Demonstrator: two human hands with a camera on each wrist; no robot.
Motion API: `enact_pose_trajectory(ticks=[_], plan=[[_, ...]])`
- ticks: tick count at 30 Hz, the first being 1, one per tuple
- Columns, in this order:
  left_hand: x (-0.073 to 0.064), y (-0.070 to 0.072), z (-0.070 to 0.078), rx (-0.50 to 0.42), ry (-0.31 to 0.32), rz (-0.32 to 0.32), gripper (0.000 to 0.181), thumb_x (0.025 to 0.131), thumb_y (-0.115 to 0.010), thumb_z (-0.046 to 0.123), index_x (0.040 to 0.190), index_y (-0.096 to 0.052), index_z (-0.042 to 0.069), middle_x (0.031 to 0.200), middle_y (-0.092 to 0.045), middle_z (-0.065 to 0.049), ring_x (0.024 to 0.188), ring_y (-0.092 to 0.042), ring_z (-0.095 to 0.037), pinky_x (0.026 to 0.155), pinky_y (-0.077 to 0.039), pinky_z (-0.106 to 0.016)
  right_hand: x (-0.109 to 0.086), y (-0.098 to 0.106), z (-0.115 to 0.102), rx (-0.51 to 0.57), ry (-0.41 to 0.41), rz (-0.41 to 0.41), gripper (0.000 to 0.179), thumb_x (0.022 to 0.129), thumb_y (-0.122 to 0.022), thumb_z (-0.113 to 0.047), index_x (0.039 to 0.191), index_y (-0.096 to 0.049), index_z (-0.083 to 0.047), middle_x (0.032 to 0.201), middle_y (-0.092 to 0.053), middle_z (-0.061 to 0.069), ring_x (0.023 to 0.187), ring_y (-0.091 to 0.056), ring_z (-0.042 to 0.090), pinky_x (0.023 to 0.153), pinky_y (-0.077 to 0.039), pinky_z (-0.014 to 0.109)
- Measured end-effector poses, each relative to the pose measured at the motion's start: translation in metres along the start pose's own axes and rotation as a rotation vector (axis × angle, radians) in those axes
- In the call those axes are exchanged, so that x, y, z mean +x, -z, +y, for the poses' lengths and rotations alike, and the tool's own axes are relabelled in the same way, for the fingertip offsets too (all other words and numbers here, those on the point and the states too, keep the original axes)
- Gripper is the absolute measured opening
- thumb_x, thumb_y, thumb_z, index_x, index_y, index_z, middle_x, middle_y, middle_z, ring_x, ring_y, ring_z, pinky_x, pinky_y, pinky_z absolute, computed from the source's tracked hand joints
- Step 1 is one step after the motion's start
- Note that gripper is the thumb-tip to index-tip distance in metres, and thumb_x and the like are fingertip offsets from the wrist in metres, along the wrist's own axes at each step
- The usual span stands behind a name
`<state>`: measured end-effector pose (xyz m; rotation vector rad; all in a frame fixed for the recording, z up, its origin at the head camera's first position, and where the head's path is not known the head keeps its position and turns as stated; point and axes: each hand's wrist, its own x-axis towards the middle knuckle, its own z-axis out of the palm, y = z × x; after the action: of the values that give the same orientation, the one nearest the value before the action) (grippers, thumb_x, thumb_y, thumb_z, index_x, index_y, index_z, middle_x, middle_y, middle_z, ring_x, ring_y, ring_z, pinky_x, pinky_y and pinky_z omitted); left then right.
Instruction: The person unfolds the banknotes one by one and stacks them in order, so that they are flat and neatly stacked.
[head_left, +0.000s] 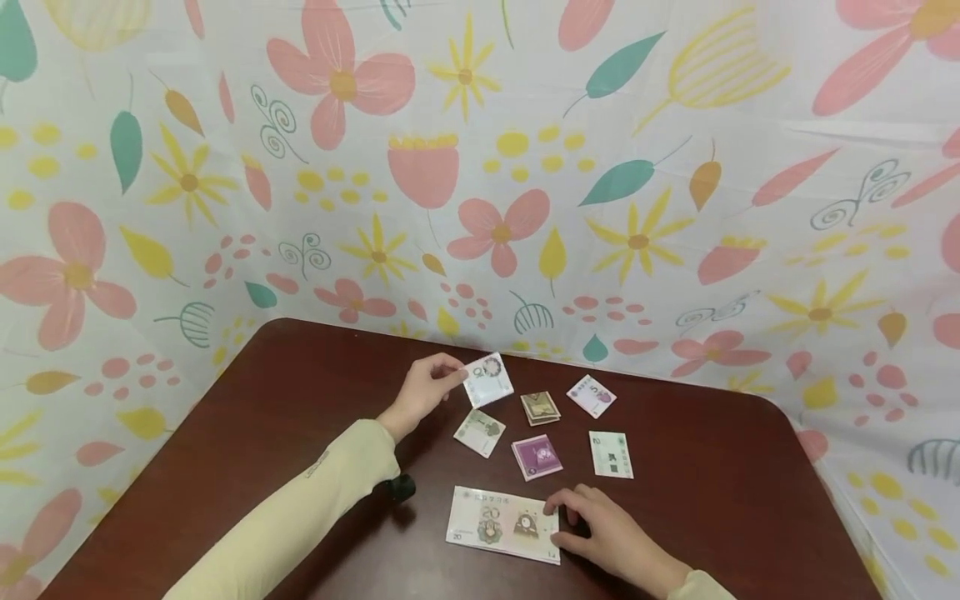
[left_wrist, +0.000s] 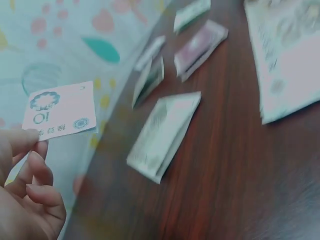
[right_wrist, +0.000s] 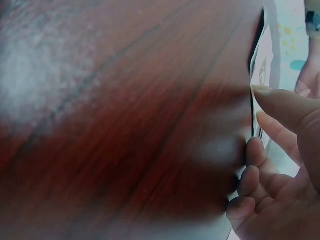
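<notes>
My left hand (head_left: 423,390) pinches a folded play-money note marked 10 (head_left: 489,381) between thumb and fingers, above the far side of the table. In the left wrist view the 10 note (left_wrist: 62,111) is lifted, with the other fingers loosely bent below it. My right hand (head_left: 609,532) holds the right end of a flat note marked 20 (head_left: 502,527) near the front, thumb and forefinger at its edge. From the right wrist view, the 20 note (right_wrist: 261,70) shows almost edge-on; anything under it is hidden.
Folded notes lie between the hands and beyond: a pale green one (head_left: 480,433), a brown one (head_left: 541,408), a purple 5 (head_left: 537,457), a pale 5 (head_left: 592,397) and a green 2 (head_left: 611,455). A flower-patterned cloth (head_left: 480,167) hangs behind the dark wooden table (head_left: 720,492).
</notes>
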<state>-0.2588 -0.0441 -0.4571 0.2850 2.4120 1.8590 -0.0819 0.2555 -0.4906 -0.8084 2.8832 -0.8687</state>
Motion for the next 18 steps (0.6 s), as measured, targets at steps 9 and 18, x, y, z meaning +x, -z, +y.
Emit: enact_pose_trajectory(ticks=[9, 18], plan=[[-0.039, -0.001, 0.018, -0.019, -0.076, -0.196, 0.012, 0.100, -0.071, 0.013, 0.106, -0.078, 0.005, 0.089, -0.069, -0.007, 0.066, -0.051, -0.013, 0.060, -0.044, -0.024, 0.000, -0.002, -0.001, 0.057, 0.063, 0.050, 0.024, 0.089, -0.082, -0.014, 0.106, -0.069, -0.023, 0.080, -0.049, -0.016, 0.075, -0.047, 0.000, 0.064, -0.042, 0.021], [-0.063, -0.014, 0.020, 0.125, -0.222, -0.308, 0.010, 0.097, -0.074, 0.013, 0.101, -0.081, 0.008, 0.099, -0.077, -0.002, 0.084, -0.061, -0.010, 0.074, -0.049, -0.025, 0.005, 0.007, -0.007, 0.069, 0.062, 0.120, 0.014, 0.093, -0.079, -0.013, 0.103, -0.072, -0.021, 0.083, -0.054, -0.021, 0.072, -0.049, -0.003, 0.061, -0.044, 0.020]])
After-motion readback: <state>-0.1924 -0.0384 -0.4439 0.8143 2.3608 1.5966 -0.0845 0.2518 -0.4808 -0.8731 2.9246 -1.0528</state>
